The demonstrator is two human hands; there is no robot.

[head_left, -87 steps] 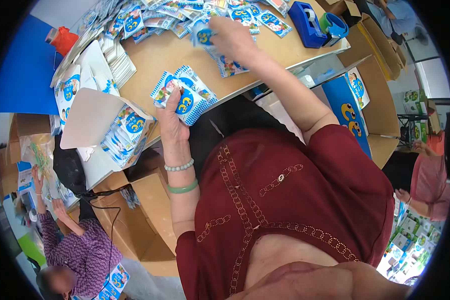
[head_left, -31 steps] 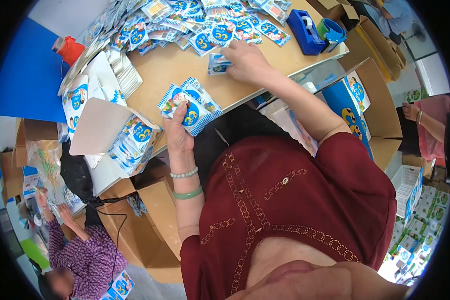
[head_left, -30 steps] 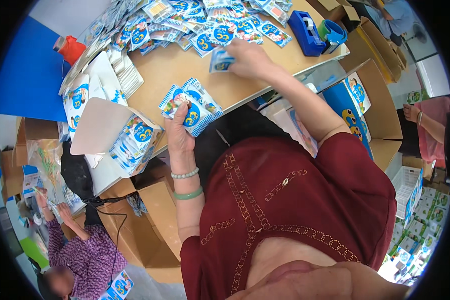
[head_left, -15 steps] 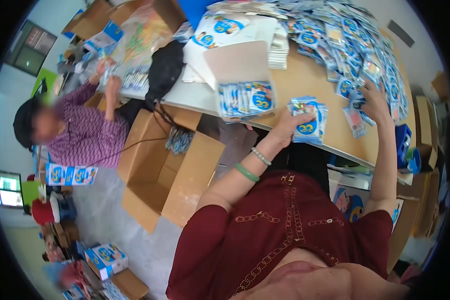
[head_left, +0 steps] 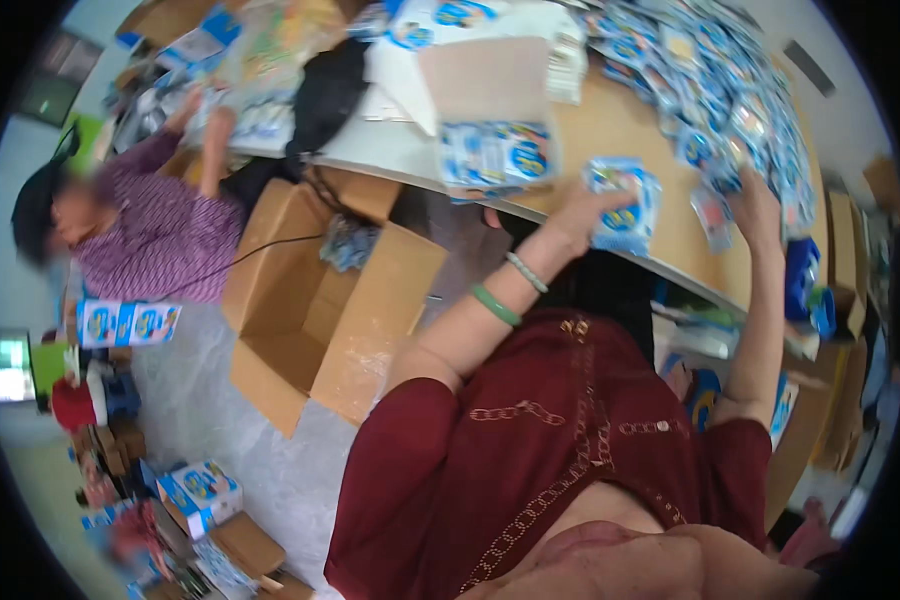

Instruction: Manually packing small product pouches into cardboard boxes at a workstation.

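Note:
My left hand (head_left: 582, 217) is closed on a small stack of blue-and-white packets (head_left: 630, 212), thumb across the top one, above the table's front edge. At the near side of a large heap of similar packets (head_left: 705, 65), my right hand (head_left: 758, 208) reaches down with bent fingers. Blur and the packets around them hide whether its fingertips grip one. A loose packet (head_left: 711, 216) with a pinkish part lies just left of that hand. Left of my left hand, a white box (head_left: 482, 75) stands with its lid raised and a row of packets (head_left: 495, 150) inside.
An open cardboard carton (head_left: 375, 325) stands below the table to the left, with blue-white material inside. A black bag (head_left: 327, 100) rests on the table's edge. Further left, a co-worker in a purple patterned top (head_left: 155, 235) handles things at the table. Blue containers (head_left: 802, 280) stand at right.
The view has shifted, so the table sits higher in the picture. My left hand still holds the stack, now turned slightly. My right hand remains by the heap, its fingers differently bent.

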